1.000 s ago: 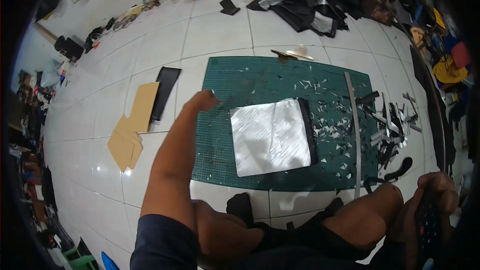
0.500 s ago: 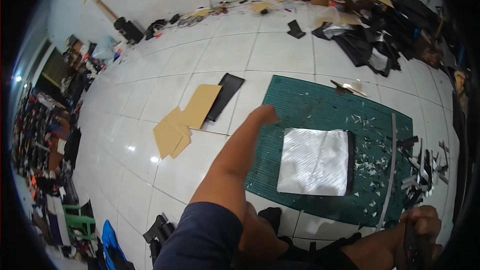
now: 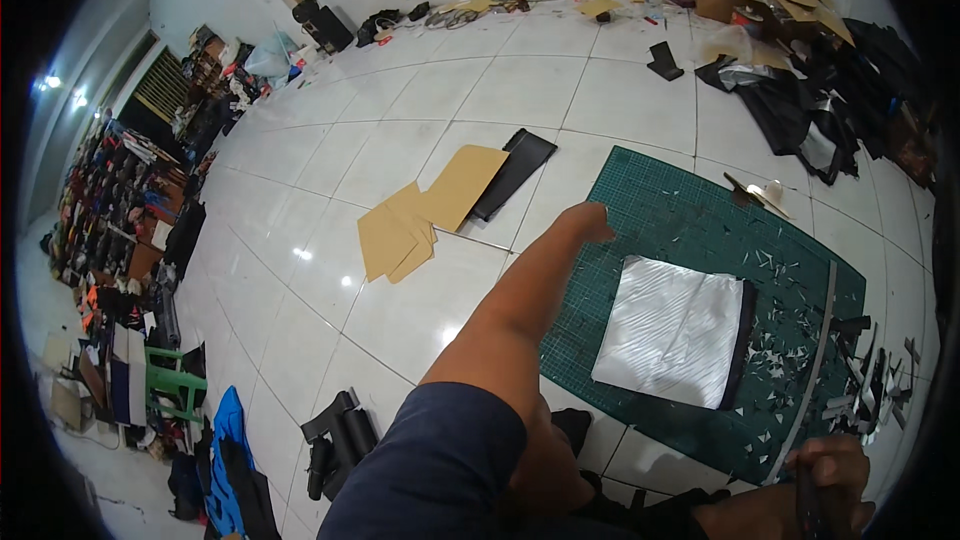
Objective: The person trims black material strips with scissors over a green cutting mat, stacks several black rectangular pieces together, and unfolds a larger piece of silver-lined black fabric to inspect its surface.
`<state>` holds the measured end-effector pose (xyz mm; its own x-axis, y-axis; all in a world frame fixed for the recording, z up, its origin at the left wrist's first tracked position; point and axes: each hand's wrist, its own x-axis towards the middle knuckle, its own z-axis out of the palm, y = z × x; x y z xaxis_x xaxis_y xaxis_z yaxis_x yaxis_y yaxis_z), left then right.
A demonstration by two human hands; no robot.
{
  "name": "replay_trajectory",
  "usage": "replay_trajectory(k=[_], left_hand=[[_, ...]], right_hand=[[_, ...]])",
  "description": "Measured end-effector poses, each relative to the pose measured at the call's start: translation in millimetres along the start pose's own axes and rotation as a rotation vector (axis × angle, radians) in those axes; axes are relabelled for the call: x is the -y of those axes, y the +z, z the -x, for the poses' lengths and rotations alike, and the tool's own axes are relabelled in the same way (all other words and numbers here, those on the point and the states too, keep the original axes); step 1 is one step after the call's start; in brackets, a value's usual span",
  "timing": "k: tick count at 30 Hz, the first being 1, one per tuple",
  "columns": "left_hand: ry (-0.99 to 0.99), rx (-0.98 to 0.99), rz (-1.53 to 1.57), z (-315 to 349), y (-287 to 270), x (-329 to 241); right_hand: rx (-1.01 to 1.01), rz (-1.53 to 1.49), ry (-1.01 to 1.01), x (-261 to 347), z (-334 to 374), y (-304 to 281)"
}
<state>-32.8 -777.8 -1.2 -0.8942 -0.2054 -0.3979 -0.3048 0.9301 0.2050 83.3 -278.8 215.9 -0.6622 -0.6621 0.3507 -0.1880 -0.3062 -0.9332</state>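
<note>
A silvery square sheet (image 3: 672, 332) with a dark strip along its right edge lies on the green cutting mat (image 3: 655, 180). My left hand (image 3: 590, 223) reaches out over the mat's left edge, above and left of the sheet; its fingers are mostly hidden behind the hand. My right hand (image 3: 838, 475) is low at the right, by the mat's near right corner. Its fingers are wrapped round a dark, slim tool (image 3: 810, 505) whose kind I cannot make out. Close to that hand a long grey metal strip (image 3: 808, 380), like a ruler, lies along the mat's right side.
Small silvery scraps (image 3: 775, 355) are strewn over the mat's right part, with dark offcuts (image 3: 875, 390) beyond it. Tan card pieces (image 3: 465, 185) and a black piece (image 3: 520, 170) lie left of the mat. Black rolls (image 3: 345, 440) rest at lower left; black material (image 3: 800, 120) is heaped far right.
The view has turned leftward, so the mat, sheet and cards appear farther right. Both hands stay in about the same places beside the mat, the right still closed round the dark tool.
</note>
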Motion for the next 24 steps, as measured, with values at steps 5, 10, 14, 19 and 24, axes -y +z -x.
replay_trajectory(k=[5, 10, 14, 19, 24], left_hand=[[-0.003, 0.009, 0.091, 8, -5, -1], [-0.045, 0.058, 0.047, 9, -9, -5], [-0.036, 0.047, 0.017, 8, -6, -4], [-0.019, 0.055, 0.067, 11, -9, -6], [-0.037, 0.055, 0.054, 12, -9, -6]], right_hand=[[0.007, 0.056, -0.004, -4, 5, -5], [-0.017, 0.106, 0.073, 2, 2, -2], [0.004, 0.096, -0.044, -4, 1, 1], [0.024, 0.062, -0.073, -5, 0, 0], [-0.017, 0.170, -0.047, 1, -1, 6]])
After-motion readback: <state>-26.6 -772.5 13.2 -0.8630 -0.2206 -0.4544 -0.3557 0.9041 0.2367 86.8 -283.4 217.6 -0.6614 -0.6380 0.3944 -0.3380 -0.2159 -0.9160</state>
